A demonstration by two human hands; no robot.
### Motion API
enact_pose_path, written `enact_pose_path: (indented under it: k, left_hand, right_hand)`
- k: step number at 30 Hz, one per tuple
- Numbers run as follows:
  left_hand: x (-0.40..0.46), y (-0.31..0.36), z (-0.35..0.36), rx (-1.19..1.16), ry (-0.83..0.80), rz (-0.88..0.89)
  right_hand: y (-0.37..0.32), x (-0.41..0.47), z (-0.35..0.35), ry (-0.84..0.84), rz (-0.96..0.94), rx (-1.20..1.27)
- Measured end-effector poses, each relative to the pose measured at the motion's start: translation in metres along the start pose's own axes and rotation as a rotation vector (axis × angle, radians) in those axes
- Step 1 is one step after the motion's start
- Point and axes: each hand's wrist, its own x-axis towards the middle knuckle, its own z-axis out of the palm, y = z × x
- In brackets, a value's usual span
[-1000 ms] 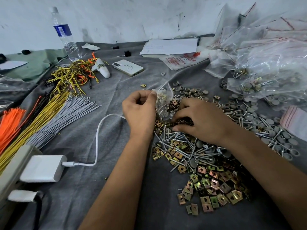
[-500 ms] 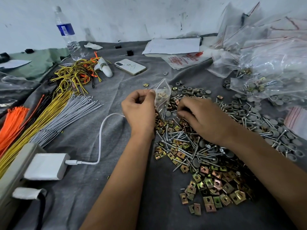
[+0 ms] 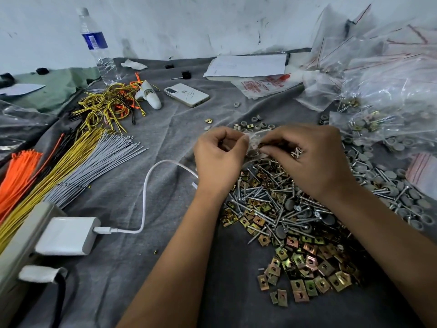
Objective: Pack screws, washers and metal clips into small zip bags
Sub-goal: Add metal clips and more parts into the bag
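Head view: left hand (image 3: 218,159) pinching edge of small clear bag (image 3: 254,142), fingers curled tight on it. Right hand (image 3: 314,159) curling fingers at bag's other side, pinching it or small parts there; cannot tell which. Bag hanging between both hands, just above far end of pile. Screws (image 3: 272,209) lying heaped on grey cloth (image 3: 142,268), metal clips (image 3: 305,268) spreading nearer, grey washers (image 3: 397,204) lying to right. Filled bags (image 3: 390,91) piling at far right.

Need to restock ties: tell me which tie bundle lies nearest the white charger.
The grey bundle; its ends reach closest to the white charger, nearer than the yellow and orange bundles.
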Motion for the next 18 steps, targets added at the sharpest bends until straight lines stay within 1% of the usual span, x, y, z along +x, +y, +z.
enact_pose_path:
  k: [3,6,8,12,14,15,18]
  left_hand:
    - [-0.001,-0.001,0.001,-0.003,-0.076,0.004]
    - [-0.002,-0.001,0.001,-0.013,-0.092,-0.010]
    - [-0.001,-0.001,0.001,-0.040,-0.057,-0.039]
    - [0.002,-0.002,0.000,-0.070,0.071,-0.067]
    - [0.003,-0.002,-0.001,-0.096,0.154,-0.085]
    - [0.004,-0.003,-0.002,-0.109,0.202,-0.095]
    - [0.008,-0.004,-0.005,-0.133,0.313,-0.122]
  right_hand:
    - [0.001,0.000,0.002,-0.020,-0.040,-0.084]
    - [0.001,0.000,0.005,-0.033,-0.029,-0.126]
    - [0.001,0.000,0.004,-0.015,-0.020,-0.131]
    - [0.001,-0.001,0.005,0.004,-0.032,-0.140]
    - [0.000,-0.002,0.006,-0.059,-0.041,-0.127]
    - [0.000,-0.002,0.008,-0.121,-0.044,-0.122]
    - [0.000,-0.003,0.014,-0.374,-0.037,-0.163]
